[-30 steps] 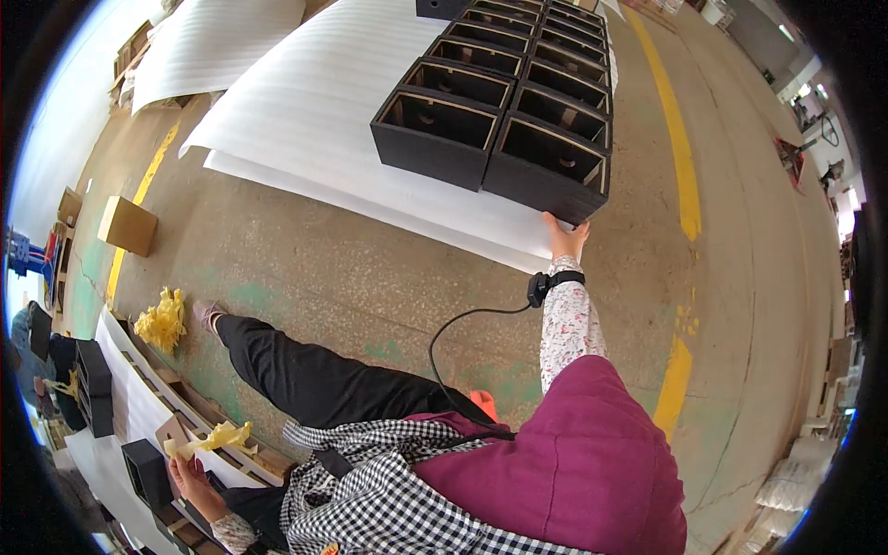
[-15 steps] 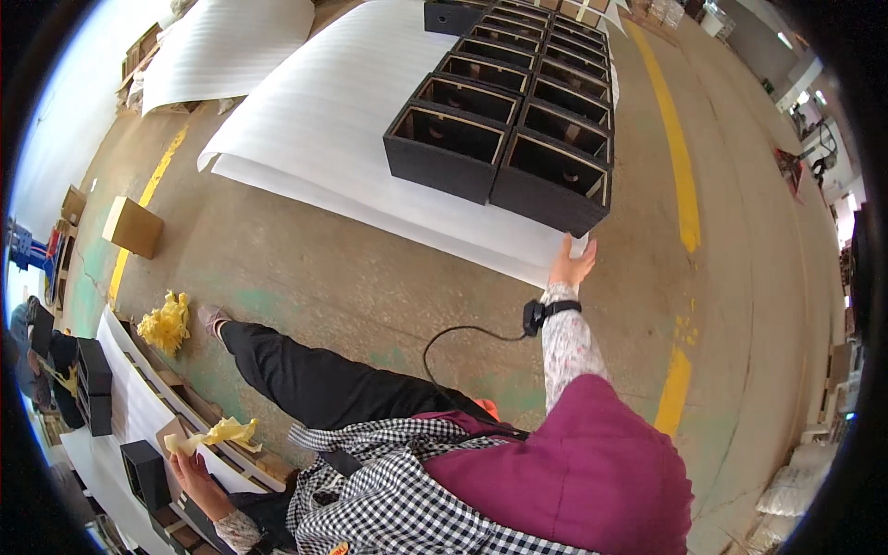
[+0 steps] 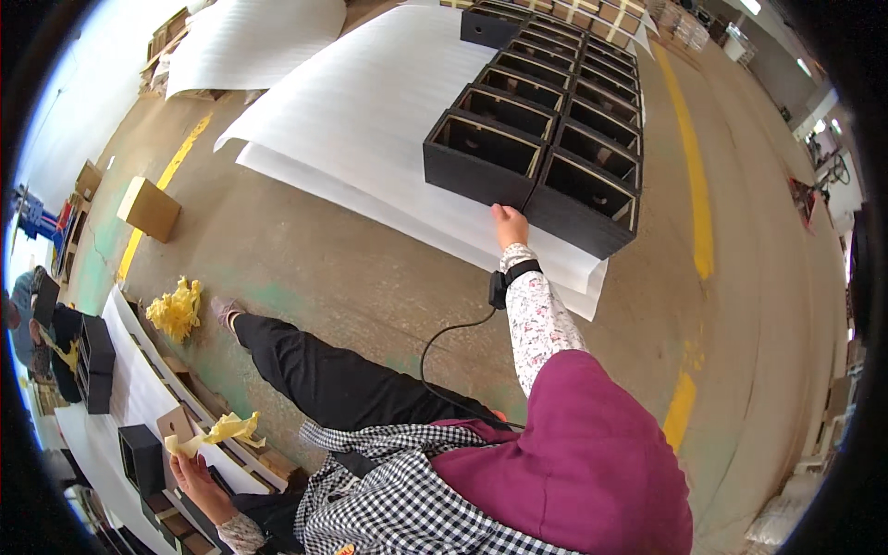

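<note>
My right hand (image 3: 509,224) reaches forward with its fingers resting on the lower front edge of a black open-fronted wooden box (image 3: 481,157), where it meets the neighbouring box (image 3: 583,199). These boxes head two long rows standing on white foam sheets (image 3: 370,111). A black wrist device (image 3: 499,289) with a cable (image 3: 444,342) sits on that arm. My left hand (image 3: 199,476) is low at the left, closed on a crumpled yellow cloth (image 3: 227,430) and a small brown piece, beside a black box (image 3: 141,458).
A cardboard box (image 3: 148,208) and a heap of yellow cloth (image 3: 176,310) lie on the concrete floor at the left. More black boxes (image 3: 95,361) stand on white sheeting there, near another person (image 3: 37,314). A yellow floor line (image 3: 694,185) runs to the right of the rows.
My right hand has slid left along the front of the boxes, from the right box's corner to the joint between the two. The left hand still holds the yellow cloth.
</note>
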Available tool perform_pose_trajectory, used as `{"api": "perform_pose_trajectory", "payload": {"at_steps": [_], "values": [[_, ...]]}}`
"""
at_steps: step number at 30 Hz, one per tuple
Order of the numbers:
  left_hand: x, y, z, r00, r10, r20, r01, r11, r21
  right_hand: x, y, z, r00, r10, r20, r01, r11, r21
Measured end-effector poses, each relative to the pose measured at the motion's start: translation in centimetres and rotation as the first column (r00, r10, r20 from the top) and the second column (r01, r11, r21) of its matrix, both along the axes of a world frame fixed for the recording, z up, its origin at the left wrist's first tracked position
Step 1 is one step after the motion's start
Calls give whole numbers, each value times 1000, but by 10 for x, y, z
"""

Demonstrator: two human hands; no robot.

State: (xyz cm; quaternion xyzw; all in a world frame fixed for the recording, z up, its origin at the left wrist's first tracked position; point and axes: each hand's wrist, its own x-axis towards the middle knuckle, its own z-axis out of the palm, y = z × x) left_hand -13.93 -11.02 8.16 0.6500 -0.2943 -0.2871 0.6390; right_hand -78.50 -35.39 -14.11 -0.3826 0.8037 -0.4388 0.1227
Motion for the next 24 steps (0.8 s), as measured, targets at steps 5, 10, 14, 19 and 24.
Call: {"api": "perform_pose_trajectory", "payload": {"at_steps": [5,10,14,19,24], "values": [[17,17,-2,998,66,8,-66,997,32,13,-10,-6,998,-26,62,30,997,-72],[17,13,2,1000,-11,-2,11,999,-42,13,-10,-11,996,-87,29,88,994,-57],[13,15,-4,1000,21,-7,-21,998,-53,1,-15,-17,999,-39,-29,38,998,-47],[28,30,-11,999,46,-13,-47,998,-43,-3,-18,-20,1000,-13,10,13,999,-33],[38,35,-15,998,57,-32,-59,996,-66,-9,-23,-31,993,-23,113,33,996,-86]]}}
